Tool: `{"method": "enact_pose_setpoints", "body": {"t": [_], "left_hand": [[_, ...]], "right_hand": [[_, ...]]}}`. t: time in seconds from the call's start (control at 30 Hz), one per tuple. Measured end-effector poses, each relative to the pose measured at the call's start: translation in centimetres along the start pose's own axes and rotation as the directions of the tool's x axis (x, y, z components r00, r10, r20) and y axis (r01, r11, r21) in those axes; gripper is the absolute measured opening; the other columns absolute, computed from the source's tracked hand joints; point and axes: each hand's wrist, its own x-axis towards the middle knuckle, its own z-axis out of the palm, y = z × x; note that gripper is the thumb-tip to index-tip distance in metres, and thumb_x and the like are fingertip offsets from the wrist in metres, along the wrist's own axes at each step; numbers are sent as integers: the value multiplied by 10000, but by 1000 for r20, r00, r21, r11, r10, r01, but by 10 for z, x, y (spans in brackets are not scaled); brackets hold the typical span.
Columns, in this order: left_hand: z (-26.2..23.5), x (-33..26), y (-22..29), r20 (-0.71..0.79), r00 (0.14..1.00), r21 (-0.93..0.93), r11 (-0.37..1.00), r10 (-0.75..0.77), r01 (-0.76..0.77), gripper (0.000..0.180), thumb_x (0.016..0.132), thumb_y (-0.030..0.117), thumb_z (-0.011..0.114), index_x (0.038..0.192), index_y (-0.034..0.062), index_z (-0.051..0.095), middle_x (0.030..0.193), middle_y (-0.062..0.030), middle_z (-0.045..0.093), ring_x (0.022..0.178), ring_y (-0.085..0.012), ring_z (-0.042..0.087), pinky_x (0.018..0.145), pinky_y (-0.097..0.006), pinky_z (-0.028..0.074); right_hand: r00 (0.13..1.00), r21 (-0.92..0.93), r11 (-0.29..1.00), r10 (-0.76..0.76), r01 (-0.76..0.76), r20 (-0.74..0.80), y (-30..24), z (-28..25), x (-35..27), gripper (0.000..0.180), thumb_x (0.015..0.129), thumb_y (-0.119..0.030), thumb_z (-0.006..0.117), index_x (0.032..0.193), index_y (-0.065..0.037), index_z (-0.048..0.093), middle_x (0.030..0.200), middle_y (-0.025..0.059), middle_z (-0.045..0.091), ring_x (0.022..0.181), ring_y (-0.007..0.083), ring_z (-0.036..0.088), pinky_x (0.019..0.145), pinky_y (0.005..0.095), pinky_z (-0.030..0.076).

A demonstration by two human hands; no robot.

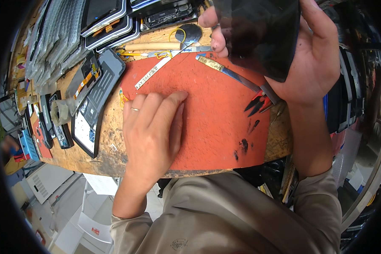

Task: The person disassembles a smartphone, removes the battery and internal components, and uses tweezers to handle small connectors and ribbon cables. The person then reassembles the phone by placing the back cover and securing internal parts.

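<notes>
One black panel (258, 36) lies across the right grip (312, 70), which clasps it by opposite edges.

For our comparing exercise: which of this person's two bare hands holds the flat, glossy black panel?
The right hand, which grips the black panel; the left hand, over the orange-red mat, holds no panel.

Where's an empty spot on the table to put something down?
The biggest bare patch is the middle of the orange mat, between the left hand, the red cutters and the black smudges. It's crowded beyond the mat, with tools, and at the left, with loose panels and stacked bubble wrap.
</notes>
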Motion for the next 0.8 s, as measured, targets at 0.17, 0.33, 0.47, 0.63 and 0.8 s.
{"method": "enact_pose_setpoints", "body": {"t": [0.17,0.33,0.47,0.63,0.8], "left_hand": [[2,13,-10,11,998,-199,978,-56,57,140,949,-34,722,1081,9,737,936,-136,665,838,-312,649,781,-391,504],[3,17,-14,-32,993,-219,971,-110,100,105,974,-32,711,1075,-3,716,936,-126,657,827,-277,647,757,-360,502],[5,18,-24,-212,945,-307,935,-251,179,75,1073,44,689,1055,-29,699,935,-38,671,840,-104,606,758,-238,473],[5,13,-35,-363,808,-654,745,-464,135,117,1103,83,665,1071,-29,673,894,-40,673,793,-82,589,718,-230,468],[7,14,-42,-430,764,-640,759,-481,118,231,1072,-2,645,1295,-56,619,1162,-97,680,973,-97,628,872,-238,513]], "right_hand": [[974,-336,940,-12,-66,-224,4,13,-3,775,1126,-539,367,1630,49,355,1432,352,614,1198,370,692,1046,495,556],[967,-470,877,-23,-102,-253,6,19,-5,780,1119,-548,363,1613,55,374,1425,331,617,1185,347,688,1023,477,556],[964,-524,843,-23,-125,-266,5,20,-6,785,1114,-555,360,1600,61,389,1420,315,620,1175,329,685,1004,464,556],[959,-568,809,-17,-153,-284,6,21,-5,792,1108,-564,356,1583,67,408,1413,294,623,1162,306,681,981,446,557],[954,-598,782,-14,-176,-299,7,23,-5,800,1102,-574,353,1567,74,426,1407,273,627,1149,284,678,958,429,557]]}}
